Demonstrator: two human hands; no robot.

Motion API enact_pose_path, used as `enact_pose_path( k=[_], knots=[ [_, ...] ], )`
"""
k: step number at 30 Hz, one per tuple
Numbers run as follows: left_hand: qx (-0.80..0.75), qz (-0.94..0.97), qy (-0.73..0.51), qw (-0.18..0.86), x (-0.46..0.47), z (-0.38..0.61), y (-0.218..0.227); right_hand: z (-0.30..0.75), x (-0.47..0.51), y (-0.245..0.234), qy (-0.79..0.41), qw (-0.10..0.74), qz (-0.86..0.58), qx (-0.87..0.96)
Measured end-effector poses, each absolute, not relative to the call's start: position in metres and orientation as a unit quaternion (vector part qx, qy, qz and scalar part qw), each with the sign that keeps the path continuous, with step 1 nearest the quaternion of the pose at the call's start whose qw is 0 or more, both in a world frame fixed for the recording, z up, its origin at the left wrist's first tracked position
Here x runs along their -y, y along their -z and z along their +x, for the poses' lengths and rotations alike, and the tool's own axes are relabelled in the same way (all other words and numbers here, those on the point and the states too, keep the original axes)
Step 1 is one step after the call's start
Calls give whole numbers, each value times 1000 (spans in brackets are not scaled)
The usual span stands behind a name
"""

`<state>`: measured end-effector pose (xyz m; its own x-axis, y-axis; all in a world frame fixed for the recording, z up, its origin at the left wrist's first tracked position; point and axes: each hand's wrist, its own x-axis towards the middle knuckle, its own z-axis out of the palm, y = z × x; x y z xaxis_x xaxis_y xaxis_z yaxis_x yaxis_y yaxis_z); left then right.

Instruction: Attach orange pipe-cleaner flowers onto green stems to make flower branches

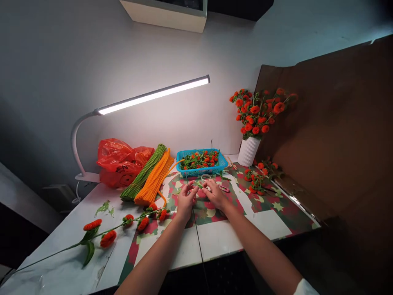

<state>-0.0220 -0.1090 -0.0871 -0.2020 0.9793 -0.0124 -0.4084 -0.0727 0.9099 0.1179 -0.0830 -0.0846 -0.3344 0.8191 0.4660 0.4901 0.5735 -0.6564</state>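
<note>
My left hand (186, 201) and my right hand (215, 194) meet over the patterned mat (270, 205), fingers pinched close together. Between them is a small green piece, and a thin dark wire (196, 233) runs from the hands toward the table's front edge. What exactly each hand grips is too small to make out. A roll of tape (205, 177) and small scissors (223, 188) lie just beyond my fingers. The blue basket (184, 155) of orange flower pieces stands behind them.
Bundles of green (144, 172) and orange pipe cleaners (155, 178) lie left of the basket, by a red plastic bag (118, 162). A long stem with orange flowers (107, 235) lies at front left. A white vase of orange flowers (248, 149) and loose blooms (259, 178) sit right. Desk lamp (153, 95) overhead.
</note>
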Motion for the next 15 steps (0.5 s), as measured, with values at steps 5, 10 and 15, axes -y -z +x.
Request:
enact_pose_path(
  k=[5,10,15],
  knots=[
    [-425,345,-651,526,109,-23,90,114,89,84,-245,436,-375,780],
    [-420,331,-662,524,107,-23,95,116,92,84,-238,443,-385,774],
    [-418,307,-667,534,106,-22,94,117,94,85,-224,446,-400,769]
  ],
)
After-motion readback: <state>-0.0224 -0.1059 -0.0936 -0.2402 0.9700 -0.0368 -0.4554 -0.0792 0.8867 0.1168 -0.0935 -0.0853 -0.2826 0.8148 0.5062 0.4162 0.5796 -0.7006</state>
